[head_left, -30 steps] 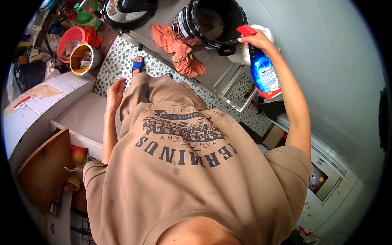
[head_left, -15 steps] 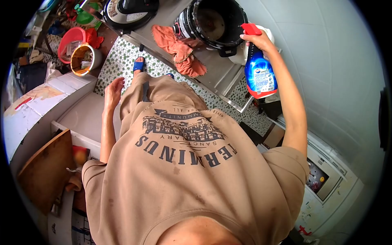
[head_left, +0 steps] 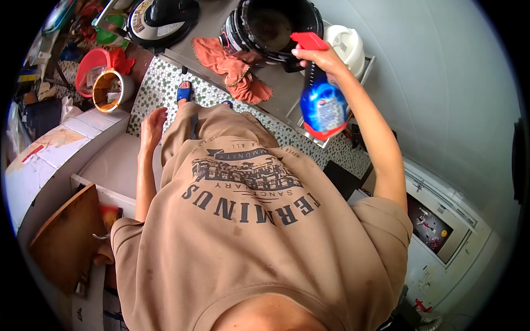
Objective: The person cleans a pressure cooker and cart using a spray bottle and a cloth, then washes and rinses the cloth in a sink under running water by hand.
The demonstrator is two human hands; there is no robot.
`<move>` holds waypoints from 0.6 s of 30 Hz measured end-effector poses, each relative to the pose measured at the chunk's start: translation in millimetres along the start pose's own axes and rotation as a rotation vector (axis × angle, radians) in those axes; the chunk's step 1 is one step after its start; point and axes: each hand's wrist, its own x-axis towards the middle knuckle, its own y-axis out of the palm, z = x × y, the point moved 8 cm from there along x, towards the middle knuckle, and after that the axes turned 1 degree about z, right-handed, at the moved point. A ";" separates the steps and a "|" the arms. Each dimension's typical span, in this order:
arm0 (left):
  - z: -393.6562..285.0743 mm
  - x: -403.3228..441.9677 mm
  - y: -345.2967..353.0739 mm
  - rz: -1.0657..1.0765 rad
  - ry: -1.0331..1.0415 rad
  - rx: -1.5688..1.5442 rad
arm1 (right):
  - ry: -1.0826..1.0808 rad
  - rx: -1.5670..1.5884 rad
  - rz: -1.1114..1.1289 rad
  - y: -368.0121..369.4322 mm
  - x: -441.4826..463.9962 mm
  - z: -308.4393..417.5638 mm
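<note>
My right hand (head_left: 327,59) is wrapped round the neck of a spray bottle (head_left: 323,107), blue with a red trigger head and red base. The bottle hangs upright, its label blurred by motion. Its red head overlaps the rim of a black electric cooker (head_left: 243,41), whose open top faces up. An orange cloth (head_left: 232,69) lies crumpled beside the cooker at the edge of a metal table (head_left: 204,69). At my side hangs my left hand (head_left: 153,127), holding nothing, with loosely bent fingers.
A cooker lid (head_left: 161,25) rests on the table's left part. Behind the bottle stands a white plastic container (head_left: 346,47). On the left are a red basin (head_left: 93,60), a stained bucket (head_left: 124,91) and a wooden board (head_left: 63,237). A white cabinet (head_left: 441,276) is at lower right.
My right hand has brought the spray bottle leftward, closer to the cooker. The view has shifted slightly, showing more of the white container. My left hand stays by my side.
</note>
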 end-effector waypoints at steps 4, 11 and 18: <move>-11.8 -4.2 4.0 -0.014 -0.011 -0.040 | -0.078 0.137 0.011 21.6 11.6 6.7; -7.2 -14.5 -1.0 -0.043 -0.035 -0.024 | 0.026 0.513 -0.099 17.7 39.3 8.0; -5.5 -12.9 -5.9 -0.071 -0.015 -0.038 | -0.226 0.626 -0.270 -28.8 92.0 22.4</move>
